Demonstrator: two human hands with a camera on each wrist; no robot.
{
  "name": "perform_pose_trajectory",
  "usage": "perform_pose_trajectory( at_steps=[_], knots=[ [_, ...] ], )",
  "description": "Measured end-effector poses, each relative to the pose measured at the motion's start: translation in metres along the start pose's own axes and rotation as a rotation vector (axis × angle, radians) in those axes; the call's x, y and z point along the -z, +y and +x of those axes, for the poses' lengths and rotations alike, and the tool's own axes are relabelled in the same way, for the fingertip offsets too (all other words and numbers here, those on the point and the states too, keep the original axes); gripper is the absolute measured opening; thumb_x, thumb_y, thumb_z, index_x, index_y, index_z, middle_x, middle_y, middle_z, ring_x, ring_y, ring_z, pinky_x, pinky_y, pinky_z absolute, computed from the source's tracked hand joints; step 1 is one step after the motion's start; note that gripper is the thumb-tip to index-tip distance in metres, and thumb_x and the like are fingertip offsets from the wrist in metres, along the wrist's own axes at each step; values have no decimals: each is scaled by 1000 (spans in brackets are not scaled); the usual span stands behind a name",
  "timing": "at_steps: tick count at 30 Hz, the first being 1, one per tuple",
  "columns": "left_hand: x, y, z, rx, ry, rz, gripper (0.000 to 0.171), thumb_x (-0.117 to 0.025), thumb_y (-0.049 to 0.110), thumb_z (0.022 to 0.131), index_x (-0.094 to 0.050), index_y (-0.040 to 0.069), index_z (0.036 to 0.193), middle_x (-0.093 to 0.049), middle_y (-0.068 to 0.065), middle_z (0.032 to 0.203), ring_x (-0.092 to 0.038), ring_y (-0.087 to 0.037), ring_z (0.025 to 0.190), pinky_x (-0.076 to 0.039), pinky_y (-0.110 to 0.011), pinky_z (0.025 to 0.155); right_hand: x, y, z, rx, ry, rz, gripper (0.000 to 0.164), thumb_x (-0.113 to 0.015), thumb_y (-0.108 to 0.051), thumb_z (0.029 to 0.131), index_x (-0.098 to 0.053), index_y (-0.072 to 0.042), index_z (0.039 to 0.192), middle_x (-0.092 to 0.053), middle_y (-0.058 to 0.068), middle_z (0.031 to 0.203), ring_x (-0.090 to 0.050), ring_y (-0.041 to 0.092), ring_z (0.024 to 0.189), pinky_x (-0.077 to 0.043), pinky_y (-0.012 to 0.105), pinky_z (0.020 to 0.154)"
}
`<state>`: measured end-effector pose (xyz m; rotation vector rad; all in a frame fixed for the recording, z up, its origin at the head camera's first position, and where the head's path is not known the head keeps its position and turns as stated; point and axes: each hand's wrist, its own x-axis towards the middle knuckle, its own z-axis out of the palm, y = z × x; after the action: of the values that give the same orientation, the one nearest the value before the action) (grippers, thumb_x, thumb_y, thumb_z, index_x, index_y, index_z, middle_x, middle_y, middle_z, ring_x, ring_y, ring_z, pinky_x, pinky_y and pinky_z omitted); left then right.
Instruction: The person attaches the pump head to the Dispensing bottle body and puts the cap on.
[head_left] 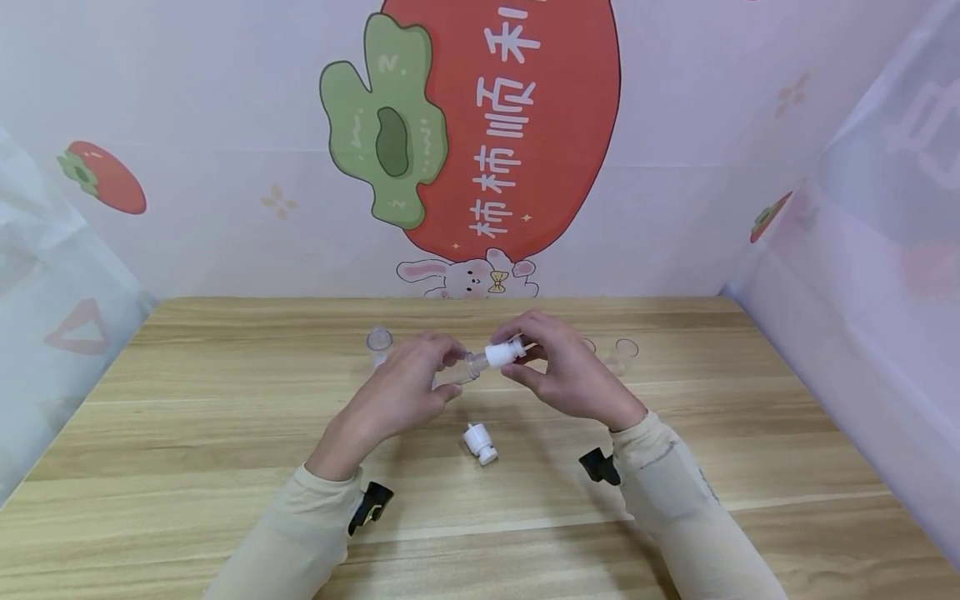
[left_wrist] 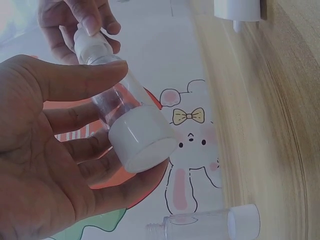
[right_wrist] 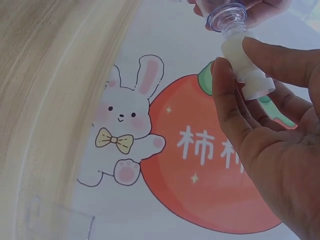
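My left hand [head_left: 408, 379] grips a clear bottle [left_wrist: 119, 102] with a white base, thumb on one side and fingers on the other. The bottle is tilted, its neck pointing toward my right hand [head_left: 562, 367]. Between thumb and fingers, that hand pinches a white pump head [right_wrist: 240, 56], which sits at the bottle's threaded neck, in line with it. A second white pump head [head_left: 480, 444] lies on the table just below the hands. Behind the left hand stands another clear bottle [left_wrist: 197, 226] with a white base and no pump on it.
Clear, thin-edged pieces [head_left: 627, 347] rest on the wood-grain table [head_left: 225, 425], to the right behind the right hand. A printed backdrop [head_left: 247, 100] rises along the table's far edge, with sheeting [head_left: 885, 275] at the sides.
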<state>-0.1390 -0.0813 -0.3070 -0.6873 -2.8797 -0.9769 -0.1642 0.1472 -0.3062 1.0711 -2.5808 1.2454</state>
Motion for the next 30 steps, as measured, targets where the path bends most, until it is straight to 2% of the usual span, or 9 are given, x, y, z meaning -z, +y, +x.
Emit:
perform_pose_trajectory(
  at_steps=[12,21,30],
  knots=[
    [-1,0,0,-14,1,4,35,-81,5,85,-69,2,117,-66,-11,108,-62,-27,100,-53,-44,86,-3,0,-1,31,-10,-6,35,-78,7,85,-66,-5,116,-64,4,112,-67,20,95,-58,30,82],
    [-1,2,0,5,-15,-1,35,-81,6,86,-69,2,119,-65,-10,109,-61,-25,101,-54,-42,85,-5,1,0,43,-19,-11,33,-78,5,85,-66,-5,115,-64,3,112,-67,18,95,-58,29,82],
    [-3,1,0,-15,-14,-1,35,-80,5,86,-68,1,118,-65,-10,108,-61,-25,100,-53,-42,84,-7,2,0,47,-29,-14,33,-77,6,85,-67,-5,115,-64,2,111,-67,15,94,-58,30,83]
  ],
)
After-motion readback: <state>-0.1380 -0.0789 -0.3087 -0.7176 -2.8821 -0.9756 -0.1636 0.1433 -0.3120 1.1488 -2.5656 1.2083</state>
